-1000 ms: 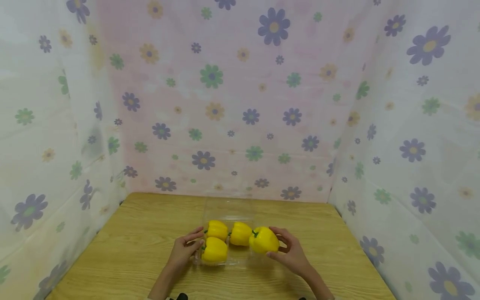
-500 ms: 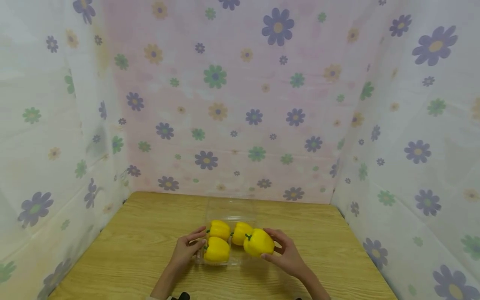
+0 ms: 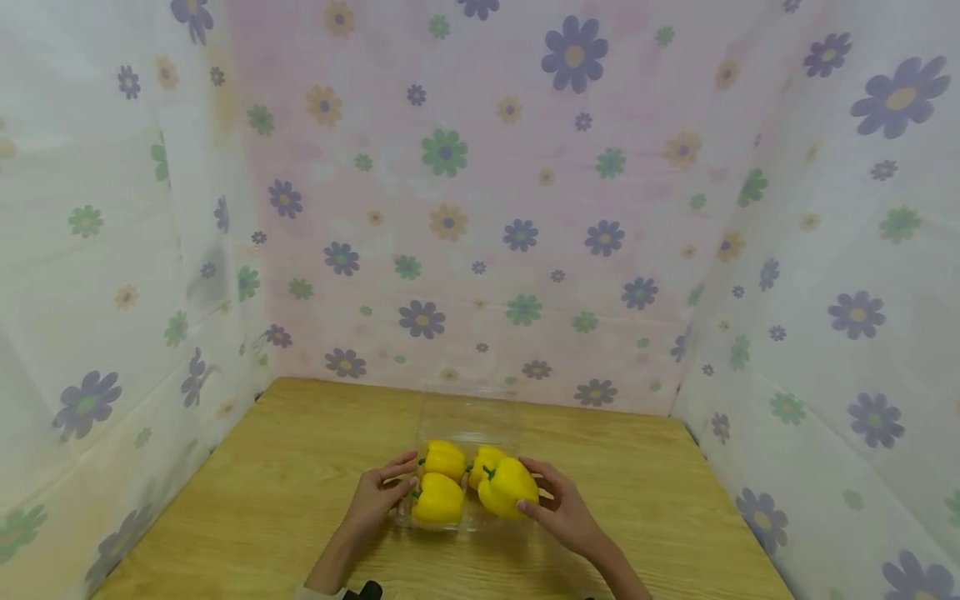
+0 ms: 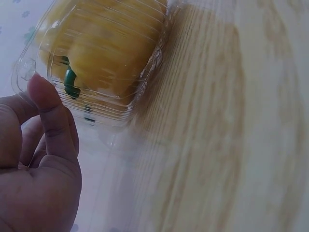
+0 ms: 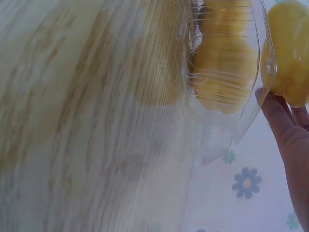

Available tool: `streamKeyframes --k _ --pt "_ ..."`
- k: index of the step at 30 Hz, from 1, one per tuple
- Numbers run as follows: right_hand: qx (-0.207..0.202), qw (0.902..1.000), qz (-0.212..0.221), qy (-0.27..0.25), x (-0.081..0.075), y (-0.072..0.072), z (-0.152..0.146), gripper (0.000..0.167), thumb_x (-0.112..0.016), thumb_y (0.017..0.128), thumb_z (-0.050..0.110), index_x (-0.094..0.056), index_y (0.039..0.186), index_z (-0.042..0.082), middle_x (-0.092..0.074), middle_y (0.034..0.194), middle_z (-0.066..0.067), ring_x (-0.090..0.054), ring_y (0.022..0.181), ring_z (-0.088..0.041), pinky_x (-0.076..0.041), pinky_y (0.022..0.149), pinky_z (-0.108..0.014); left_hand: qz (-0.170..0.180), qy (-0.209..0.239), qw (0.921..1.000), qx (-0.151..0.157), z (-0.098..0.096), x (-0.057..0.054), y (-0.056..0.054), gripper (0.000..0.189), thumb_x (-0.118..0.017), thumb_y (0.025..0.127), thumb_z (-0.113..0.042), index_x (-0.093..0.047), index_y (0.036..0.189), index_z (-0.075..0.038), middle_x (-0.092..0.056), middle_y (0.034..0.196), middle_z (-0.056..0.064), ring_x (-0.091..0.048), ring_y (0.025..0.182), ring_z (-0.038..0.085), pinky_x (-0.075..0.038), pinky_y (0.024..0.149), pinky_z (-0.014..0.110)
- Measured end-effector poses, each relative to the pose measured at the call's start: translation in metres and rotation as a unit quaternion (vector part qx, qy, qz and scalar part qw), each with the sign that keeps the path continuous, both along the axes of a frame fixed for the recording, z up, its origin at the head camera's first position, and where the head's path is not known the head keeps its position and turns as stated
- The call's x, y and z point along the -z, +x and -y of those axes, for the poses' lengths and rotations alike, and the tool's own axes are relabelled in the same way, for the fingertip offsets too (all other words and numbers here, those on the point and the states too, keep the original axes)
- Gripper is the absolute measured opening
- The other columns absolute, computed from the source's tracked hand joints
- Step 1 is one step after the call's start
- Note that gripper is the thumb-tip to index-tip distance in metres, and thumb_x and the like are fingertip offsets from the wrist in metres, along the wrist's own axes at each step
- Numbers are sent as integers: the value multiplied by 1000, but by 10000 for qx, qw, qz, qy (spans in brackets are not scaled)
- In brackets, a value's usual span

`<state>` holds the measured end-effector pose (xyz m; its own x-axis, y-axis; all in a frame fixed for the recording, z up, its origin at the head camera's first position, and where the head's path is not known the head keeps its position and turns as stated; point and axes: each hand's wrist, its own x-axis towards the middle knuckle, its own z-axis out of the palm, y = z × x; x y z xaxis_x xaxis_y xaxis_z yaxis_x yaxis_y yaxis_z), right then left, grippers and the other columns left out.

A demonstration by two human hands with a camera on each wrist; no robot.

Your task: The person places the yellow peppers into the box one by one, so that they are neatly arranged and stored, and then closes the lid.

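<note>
A clear plastic clamshell box (image 4: 115, 112) sits on the table, its lid (image 3: 468, 417) standing open at the back. Inside are three yellow bell peppers: one at back left (image 3: 445, 459), one at front left (image 3: 439, 500), one at back right (image 3: 486, 460). My left hand (image 3: 372, 497) pinches the box's left rim between thumb and fingers. With my right hand (image 3: 561, 507) I hold a fourth yellow bell pepper (image 3: 508, 490) over the box's front right part. Seen from the right wrist, this pepper (image 5: 289, 43) is above the rim, my fingertips against the box edge.
Under the box is a wood-grain table (image 3: 315, 442). Flower-print cloth (image 3: 480, 200) hangs behind it and along both sides. Dark parts of the wrist gear (image 3: 367, 590) show at the bottom of the head view.
My right hand has carried its bell pepper leftward, from beside the box to over its front right part. The left hand keeps its place on the rim. The head view has shifted slightly.
</note>
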<state>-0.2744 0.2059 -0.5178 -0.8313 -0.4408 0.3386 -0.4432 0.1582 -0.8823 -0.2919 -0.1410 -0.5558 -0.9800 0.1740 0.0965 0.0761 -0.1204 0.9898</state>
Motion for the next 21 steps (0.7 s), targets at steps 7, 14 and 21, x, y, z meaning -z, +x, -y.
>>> streamKeyframes --k 7,14,21 --pt "-178 9996 194 -75 -1 0 6 54 -62 102 9 -42 151 0 -42 150 -31 -63 116 -10 -58 92 -32 -114 35 9999 82 1 1 -1 42 -66 98 -5 -57 136 12 -38 159 23 -53 61 6 -49 55 18" --pt "-105 9995 298 -84 -1 0 11 55 -66 99 11 -45 150 5 -45 150 -26 -63 117 -12 -59 91 -33 -65 139 9998 96 1 0 -1 43 -67 97 -3 -57 137 12 -39 160 20 -52 60 6 -50 54 19" --pt "70 9993 294 201 -2 1 13 60 -74 95 15 -49 148 8 -46 150 -21 -58 122 -12 -58 94 -35 45 81 10000 31 0 -3 1 44 -67 98 -4 -57 137 11 -39 160 19 -52 63 7 -50 55 19"
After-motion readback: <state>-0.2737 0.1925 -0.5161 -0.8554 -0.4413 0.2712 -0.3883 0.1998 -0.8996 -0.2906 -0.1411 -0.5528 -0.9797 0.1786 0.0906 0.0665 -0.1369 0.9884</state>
